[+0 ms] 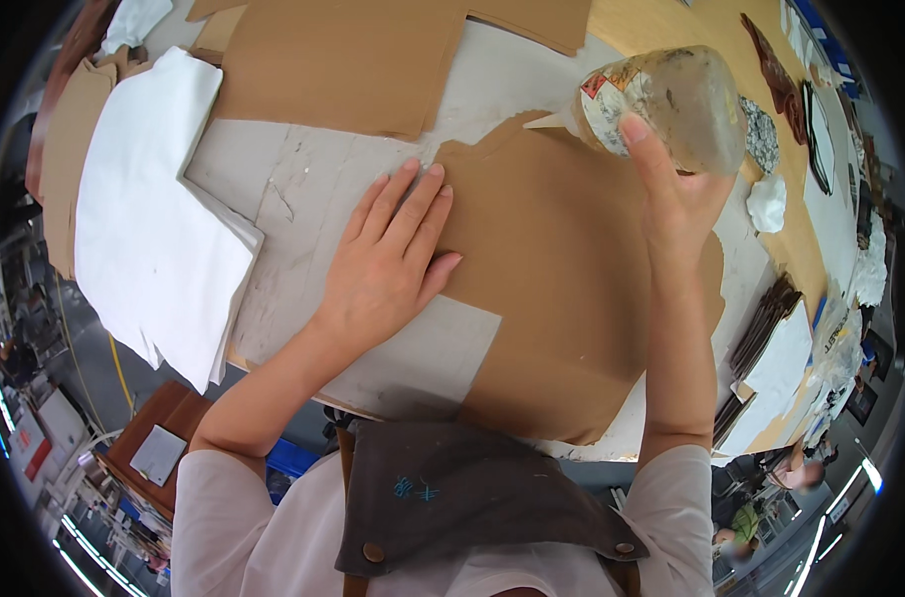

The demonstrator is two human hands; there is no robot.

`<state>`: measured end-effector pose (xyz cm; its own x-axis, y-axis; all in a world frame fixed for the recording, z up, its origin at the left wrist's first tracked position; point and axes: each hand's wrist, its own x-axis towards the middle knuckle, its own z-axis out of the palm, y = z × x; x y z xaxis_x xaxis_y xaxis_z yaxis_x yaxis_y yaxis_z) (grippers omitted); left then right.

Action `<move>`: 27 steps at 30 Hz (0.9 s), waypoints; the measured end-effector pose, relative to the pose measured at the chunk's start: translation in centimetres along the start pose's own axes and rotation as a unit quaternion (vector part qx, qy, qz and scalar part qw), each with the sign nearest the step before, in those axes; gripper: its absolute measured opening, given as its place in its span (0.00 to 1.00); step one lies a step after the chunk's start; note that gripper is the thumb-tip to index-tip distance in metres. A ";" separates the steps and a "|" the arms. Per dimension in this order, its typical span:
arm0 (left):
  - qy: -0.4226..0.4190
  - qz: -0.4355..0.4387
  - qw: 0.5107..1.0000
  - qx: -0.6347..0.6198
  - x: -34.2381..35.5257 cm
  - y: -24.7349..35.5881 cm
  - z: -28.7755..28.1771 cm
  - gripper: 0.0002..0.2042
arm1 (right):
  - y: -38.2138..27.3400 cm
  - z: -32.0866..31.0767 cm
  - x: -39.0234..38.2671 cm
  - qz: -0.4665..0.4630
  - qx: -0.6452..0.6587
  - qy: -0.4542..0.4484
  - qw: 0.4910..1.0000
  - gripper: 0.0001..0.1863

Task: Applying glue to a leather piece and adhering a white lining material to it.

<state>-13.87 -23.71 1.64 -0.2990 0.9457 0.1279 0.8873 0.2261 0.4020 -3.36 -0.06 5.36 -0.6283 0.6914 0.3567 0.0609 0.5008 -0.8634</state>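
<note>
My left hand (388, 249) lies with fingers stretched out at the left edge of a cut brown sheet (542, 249), partly over the grey work surface (283, 199). My right hand (676, 199) grips a translucent, stained plastic bottle (696, 104) with a label, held tilted sideways over the sheet's upper right. Its pale pointed nozzle aims left, near the sheet's top edge; whether it touches is unclear.
A white layered stack (144, 209) lies at left, more brown sheets (333, 60) at the back. At right are a mottled grey block (759, 139), white wadding (766, 204) and dark-edged stacked pieces (761, 328). Other people (791, 473) are beyond the table at lower right.
</note>
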 end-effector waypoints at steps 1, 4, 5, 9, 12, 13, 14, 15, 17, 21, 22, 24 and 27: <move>-0.001 0.002 1.000 0.000 0.0 0.0 0.0 0.27 | 0.1 -0.1 0.1 0.001 -0.001 0.002 1.000 0.35; -0.008 0.005 1.000 0.001 0.0 0.0 -0.1 0.27 | 0.3 -0.5 0.3 -0.003 -0.015 0.004 1.000 0.33; -0.009 0.003 1.000 0.004 0.0 0.0 -0.1 0.28 | 0.4 -0.6 0.3 -0.006 -0.010 0.004 1.000 0.32; -0.010 0.003 1.000 0.009 -0.1 0.0 -0.1 0.28 | 0.5 -1.4 0.2 -0.025 -0.042 0.012 0.999 0.31; -0.011 -0.002 1.000 0.009 0.0 0.0 -0.1 0.29 | 0.2 -1.9 0.1 -0.038 -0.034 0.019 0.999 0.20; -0.012 0.002 1.000 0.008 0.1 0.0 -0.1 0.29 | 0.2 -2.0 0.0 -0.037 -0.036 0.022 0.998 0.20; -0.010 0.001 1.000 0.008 0.0 0.0 -0.1 0.29 | 0.2 -2.2 -0.1 -0.023 -0.022 0.028 0.999 0.20; -0.009 0.000 1.000 0.007 0.0 0.0 -0.1 0.29 | 0.2 -2.4 -0.2 -0.009 -0.009 0.034 0.999 0.20; -0.006 0.005 1.000 0.011 0.0 -0.1 -0.1 0.29 | 0.6 -3.2 -0.4 0.005 -0.018 0.038 0.999 0.24; -0.002 0.008 1.000 0.020 0.0 -0.1 -0.1 0.29 | 1.0 -4.9 -0.9 0.011 -0.064 0.053 0.997 0.28; -0.002 0.012 1.000 0.020 0.0 -0.1 -0.1 0.29 | 1.0 -5.2 -1.0 0.011 -0.065 0.056 0.996 0.28; -0.004 0.010 1.000 0.024 0.1 -0.1 -0.2 0.28 | 1.0 -5.9 -1.5 0.038 -0.032 0.070 0.996 0.28; -0.004 0.008 1.000 0.029 0.1 0.0 -0.2 0.28 | 0.9 -6.6 -2.2 0.019 -0.034 0.099 0.994 0.25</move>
<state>-14.02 -23.64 1.84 -0.2822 0.9511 0.1255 0.9108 0.2245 0.3465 3.20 2.34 6.19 -0.4599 0.7964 0.3928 0.1391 0.5014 -0.8539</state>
